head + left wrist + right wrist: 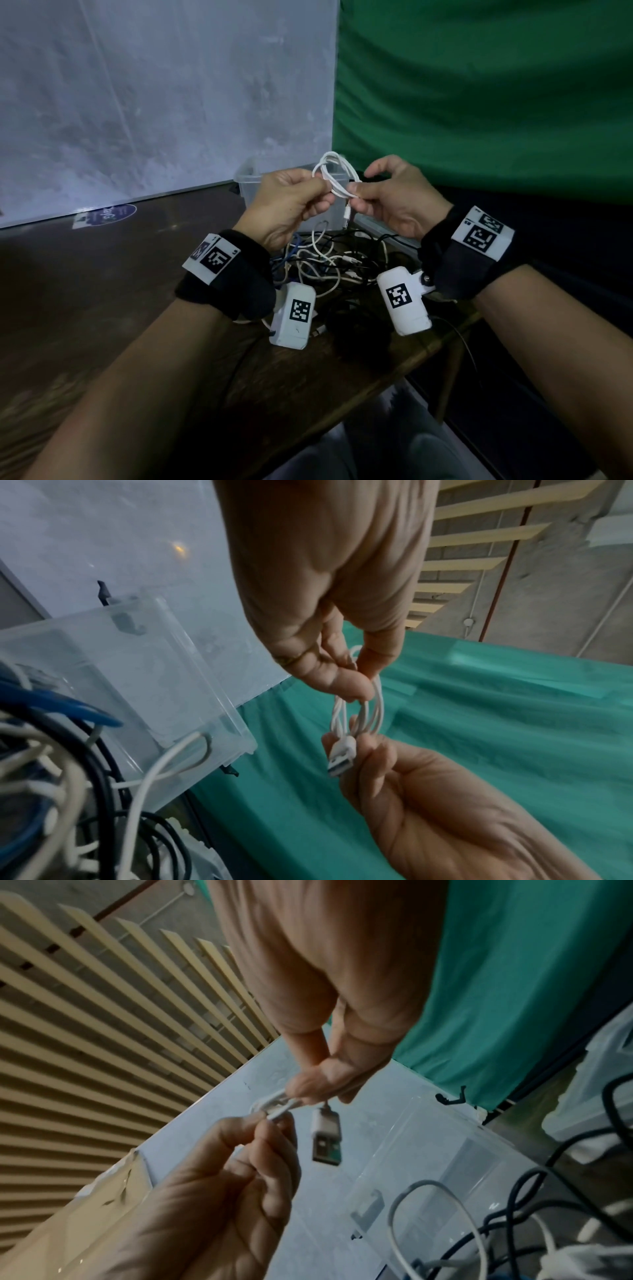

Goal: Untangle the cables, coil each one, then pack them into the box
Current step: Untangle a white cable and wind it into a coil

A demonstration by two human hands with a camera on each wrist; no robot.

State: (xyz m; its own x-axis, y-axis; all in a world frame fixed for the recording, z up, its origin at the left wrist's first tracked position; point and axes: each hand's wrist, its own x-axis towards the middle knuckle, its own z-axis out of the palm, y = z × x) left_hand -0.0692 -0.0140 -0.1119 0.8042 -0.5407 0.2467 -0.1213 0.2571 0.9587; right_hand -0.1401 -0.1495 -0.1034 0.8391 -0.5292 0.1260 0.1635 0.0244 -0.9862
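I hold a white USB cable (337,171), wound into a small coil, in the air over the clear plastic box (247,183). My left hand (318,185) pinches the coil's left side between thumb and fingers. My right hand (358,186) pinches its right side, and the USB plug (347,216) dangles below. In the left wrist view the left hand (363,680) grips the coil (371,710) from above, with the right hand (352,739) at the plug (341,758). The right wrist view shows the plug (326,1139) hanging under the right hand (315,1092), above the box (428,1164).
A tangle of white, black and blue cables (325,267) lies on the dark wooden table (102,291) just in front of the box. The table's front edge (428,349) runs close on the right. A white board (137,102) and a green cloth (479,85) stand behind.
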